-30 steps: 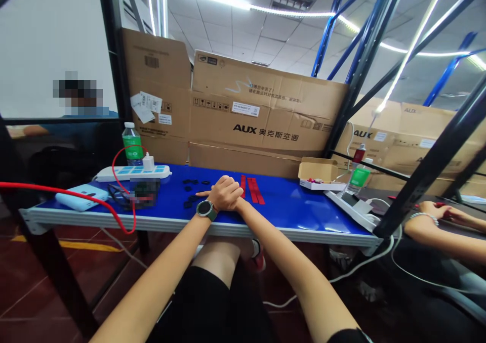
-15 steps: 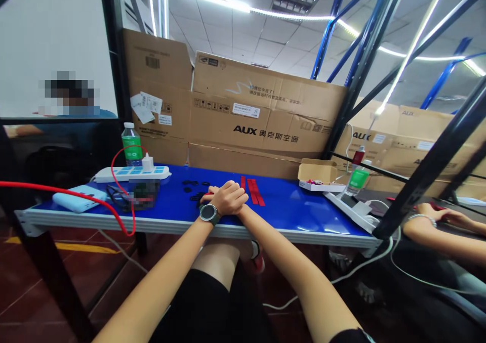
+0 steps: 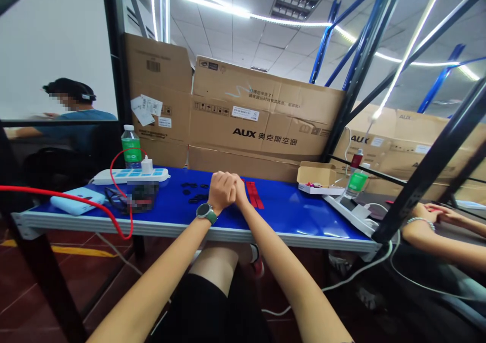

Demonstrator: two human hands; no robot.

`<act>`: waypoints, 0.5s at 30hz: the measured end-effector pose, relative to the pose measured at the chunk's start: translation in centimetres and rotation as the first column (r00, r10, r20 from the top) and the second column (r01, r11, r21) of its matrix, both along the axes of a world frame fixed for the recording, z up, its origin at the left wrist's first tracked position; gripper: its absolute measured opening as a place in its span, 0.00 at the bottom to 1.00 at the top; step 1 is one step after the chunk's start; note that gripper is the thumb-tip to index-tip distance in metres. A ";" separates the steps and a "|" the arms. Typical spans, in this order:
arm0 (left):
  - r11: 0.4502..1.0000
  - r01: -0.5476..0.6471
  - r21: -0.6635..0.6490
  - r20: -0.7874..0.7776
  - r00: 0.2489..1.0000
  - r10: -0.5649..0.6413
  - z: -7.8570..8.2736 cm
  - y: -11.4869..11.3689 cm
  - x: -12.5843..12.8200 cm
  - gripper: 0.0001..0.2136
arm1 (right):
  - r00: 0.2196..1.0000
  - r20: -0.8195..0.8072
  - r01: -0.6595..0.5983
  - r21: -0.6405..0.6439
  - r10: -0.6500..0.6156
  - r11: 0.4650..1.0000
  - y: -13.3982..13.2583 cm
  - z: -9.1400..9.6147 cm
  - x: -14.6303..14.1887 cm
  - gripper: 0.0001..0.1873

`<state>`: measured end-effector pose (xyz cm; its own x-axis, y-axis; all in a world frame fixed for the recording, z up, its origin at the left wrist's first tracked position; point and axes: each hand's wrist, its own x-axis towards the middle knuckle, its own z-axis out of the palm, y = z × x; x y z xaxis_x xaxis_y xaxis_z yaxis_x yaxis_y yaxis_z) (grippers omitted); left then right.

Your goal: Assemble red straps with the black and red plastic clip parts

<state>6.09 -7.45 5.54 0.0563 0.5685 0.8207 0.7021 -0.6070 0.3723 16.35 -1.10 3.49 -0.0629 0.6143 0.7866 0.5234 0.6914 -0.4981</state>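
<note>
My left hand (image 3: 221,191), with a round-faced watch (image 3: 205,211) on its wrist, is closed just above the blue table. Pressed against it on the right is my right hand (image 3: 240,190), its fingers also curled in. Whatever the two hands hold between them is hidden from this angle. Red strips (image 3: 254,195) lie flat on the table just right of my right hand. Several small black pieces (image 3: 197,199) are scattered to the left of my left hand.
On the left are a power strip (image 3: 110,176), a bottle (image 3: 131,145), a light-blue device (image 3: 78,200) and a red cable (image 3: 94,205). An open small carton (image 3: 317,178) stands at the right, near another power strip (image 3: 351,214). Cardboard (image 3: 266,115) walls the back. Other people sit left and right.
My hands went from crossed, left over right with a bit of red showing, to side by side. My right hand came rightward and up; the red is out of sight.
</note>
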 end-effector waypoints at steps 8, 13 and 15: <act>0.818 0.537 -0.205 0.304 0.829 -0.469 -0.2 7.0 0.5 0.11 | 0.965 -0.243 0.088 -0.046 -0.096 0.995 2.3 0.2 4.7 0.21; 0.728 0.656 -0.199 0.567 0.683 -0.460 -2.6 8.4 0.6 0.16 | 0.983 -0.180 -0.030 -0.053 0.021 0.998 2.2 0.0 4.3 0.20; 0.744 0.635 -0.209 0.599 0.684 -0.416 -2.8 8.2 0.3 0.14 | 0.986 -0.168 -0.024 -0.017 0.021 1.000 2.2 0.0 4.3 0.18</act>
